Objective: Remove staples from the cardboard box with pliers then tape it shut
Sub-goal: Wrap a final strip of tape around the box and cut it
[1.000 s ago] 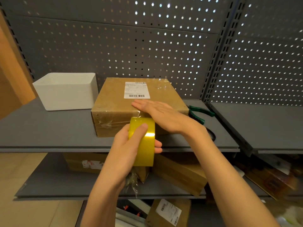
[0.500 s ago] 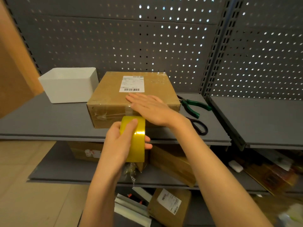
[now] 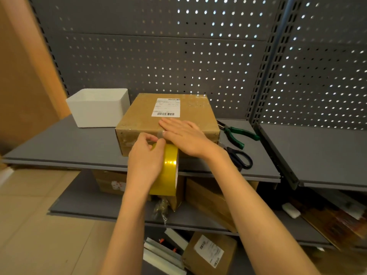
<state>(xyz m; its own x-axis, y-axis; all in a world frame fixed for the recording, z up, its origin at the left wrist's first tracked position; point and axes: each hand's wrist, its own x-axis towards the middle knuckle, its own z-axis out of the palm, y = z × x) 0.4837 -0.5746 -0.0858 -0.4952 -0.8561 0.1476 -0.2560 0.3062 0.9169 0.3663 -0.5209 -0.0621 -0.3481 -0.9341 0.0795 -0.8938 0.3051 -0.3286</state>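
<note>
A closed cardboard box (image 3: 139, 120) with a white shipping label lies on the grey shelf (image 3: 69, 147). My right hand (image 3: 184, 135) lies flat on the box's top near its front edge, fingers straight, pressing clear tape down. My left hand (image 3: 145, 157) holds a yellow tape roll (image 3: 168, 171) against the box's front face, fingers curled at the box's front top edge. Green-handled pliers (image 3: 236, 133) lie on the shelf right of the box.
Black-handled scissors (image 3: 240, 158) lie in front of the pliers. A white open bin (image 3: 99, 108) stands left of the box. Perforated grey panels back the shelf. More cardboard boxes (image 3: 208, 197) sit on the lower shelves. Another grey shelf (image 3: 317, 153) is at the right.
My left hand has raised the tape roll closer to the box's front, its fingers now at the top edge. The right hand stays flat on the box.
</note>
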